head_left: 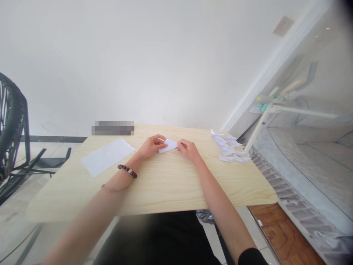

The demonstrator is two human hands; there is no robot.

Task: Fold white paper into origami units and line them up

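A small folded piece of white paper (168, 145) is held between my two hands over the middle of the table. My left hand (152, 146), with a beaded bracelet on its wrist, pinches the paper's left side. At the right tip, the fingers of my right hand (187, 148) are closed on the same paper. To the left lies a flat white paper sheet (108, 156). Several folded white paper pieces (226, 150) stand in rows at the table's right side.
The light wooden table (171, 187) has its back edge near a white wall (165, 66). A blurred-out dark object (113, 128) sits at the back left. Left stands a black woven chair (13, 129). A pale sofa (311, 154) and a white metal frame (257, 130) are on the right.
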